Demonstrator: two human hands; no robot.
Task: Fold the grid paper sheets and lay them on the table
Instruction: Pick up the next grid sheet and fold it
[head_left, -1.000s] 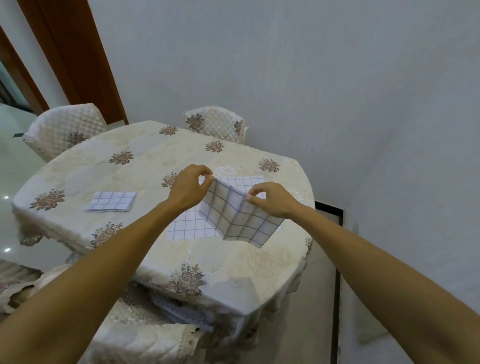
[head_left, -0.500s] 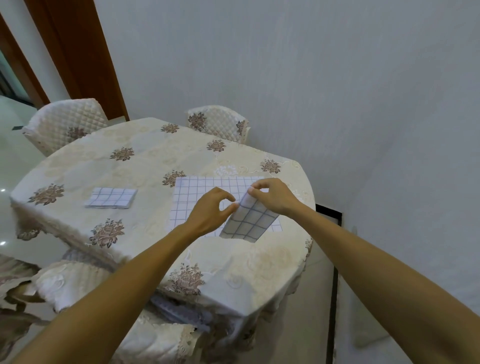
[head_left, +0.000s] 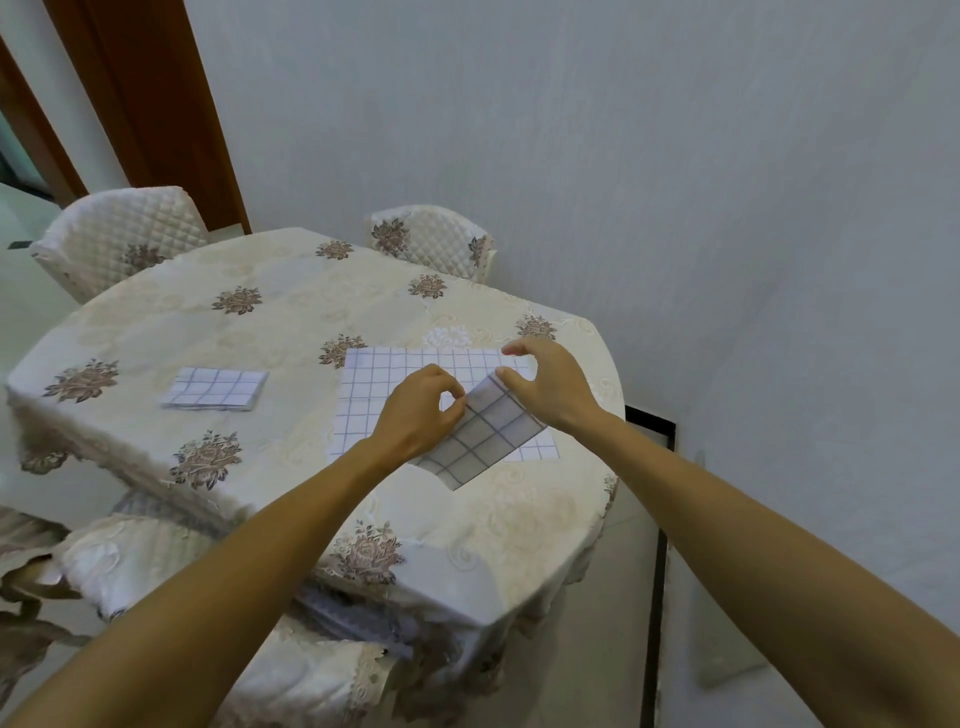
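A folded grid paper sheet is held tilted just above the table, over the near right part of a flat stack of unfolded grid sheets. My left hand pinches the folded sheet's upper left edge between thumb and fingers. My right hand hovers at its upper right corner with fingers spread; its fingertip seems to touch the corner. A finished folded grid sheet lies on the table to the left.
The round table wears a cream floral cloth. Two quilted chairs stand at its far side, another chair back below my arms. A grey wall runs close on the right.
The sheet has been folded smaller and brought down toward the table. My left hand slid onto its left edge, and my right hand loosened its grip and spread its fingers.
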